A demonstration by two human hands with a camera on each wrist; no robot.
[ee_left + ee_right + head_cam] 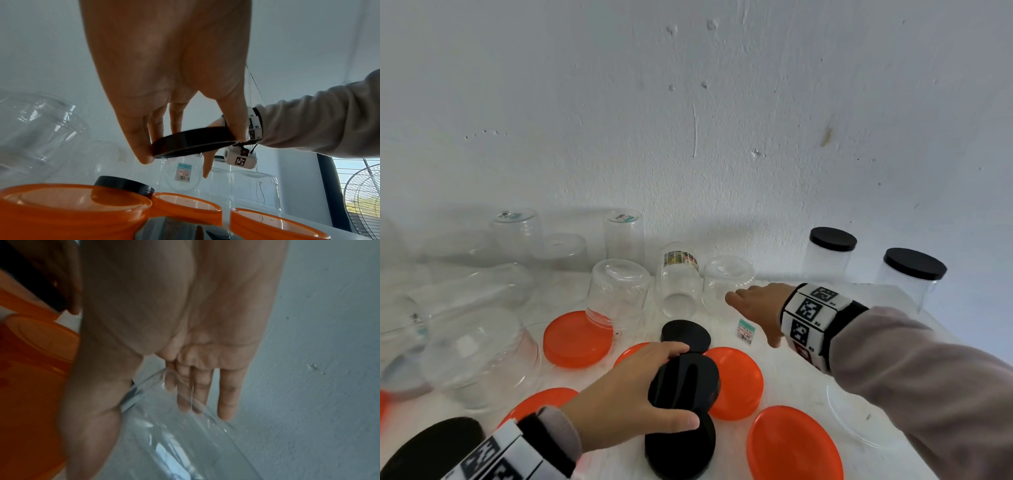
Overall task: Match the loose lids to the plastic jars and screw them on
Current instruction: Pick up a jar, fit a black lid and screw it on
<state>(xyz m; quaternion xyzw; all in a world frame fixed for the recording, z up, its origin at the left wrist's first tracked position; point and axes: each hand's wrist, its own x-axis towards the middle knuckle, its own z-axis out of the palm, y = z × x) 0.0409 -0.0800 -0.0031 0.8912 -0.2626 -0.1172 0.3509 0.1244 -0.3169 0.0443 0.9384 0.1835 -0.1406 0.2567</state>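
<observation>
My left hand (pixel 681 385) grips a black lid (pixel 698 373) by its rim, thumb on the near side and fingers on the far side. It holds the lid tilted just above the other lids; the left wrist view shows the black lid (pixel 185 142) lifted clear of them. My right hand (pixel 751 313) stretches out with straight fingers (pixel 226 394) and spread thumb to an upside-down clear jar (pixel 727 277). The fingertips are at the clear jar's (pixel 174 443) side and nothing is held.
Several orange lids (pixel 577 339) and two more black lids (pixel 685 334) lie on the white table (pixel 791 363). Several clear jars stand upside down at the back and left, one lying on its side (pixel 679 281). Two black-capped jars (pixel 832 253) stand back right.
</observation>
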